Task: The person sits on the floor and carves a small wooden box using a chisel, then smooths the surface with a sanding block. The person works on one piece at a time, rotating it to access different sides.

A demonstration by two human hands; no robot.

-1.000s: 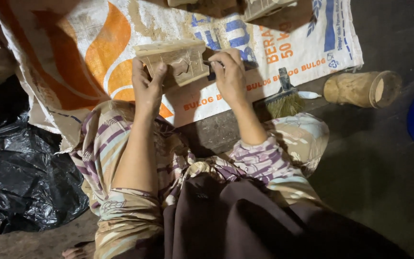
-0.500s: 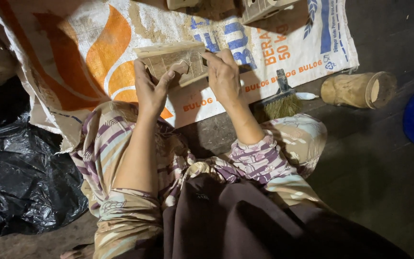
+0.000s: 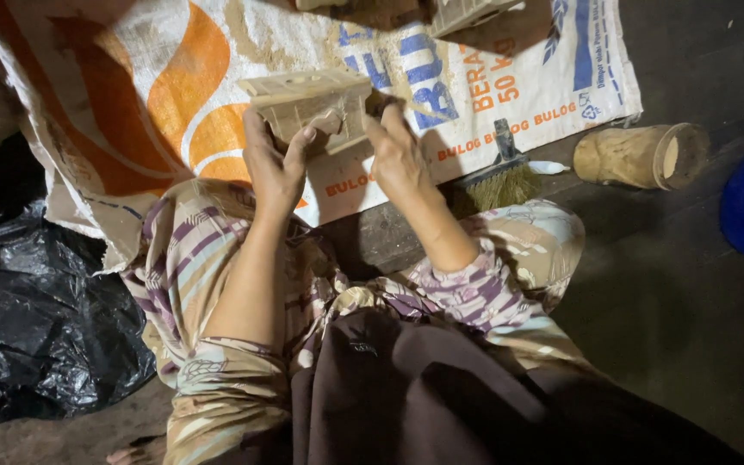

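— Both hands have a grip on the same piece: the left hand (image 3: 275,168) wraps around the near left end of the small wooden block (image 3: 312,108), fingers curled up its side, thumb across the front face. It is closed on it firmly.

— And the right hand (image 3: 396,155)?

— Closed too, at the block's right end, fingers bunched against the edge. Something dark shows at the fingertips, but I cannot tell what it is. One hand seems to steady the block while the other works on its end; that is my reading of the hold.

— Where is the block?

— Lifted just above the printed woven sack (image 3: 174,86) spread on the floor, which probably catches the dust. It looks pale, rectangular, dusty, with a flat ribbed strip along its top.

— Anything nearby?

— A small brush (image 3: 499,176) lies on the sack's near edge to the right, a wooden cylinder (image 3: 639,155) farther right, a black plastic bag (image 3: 36,327) at the left.
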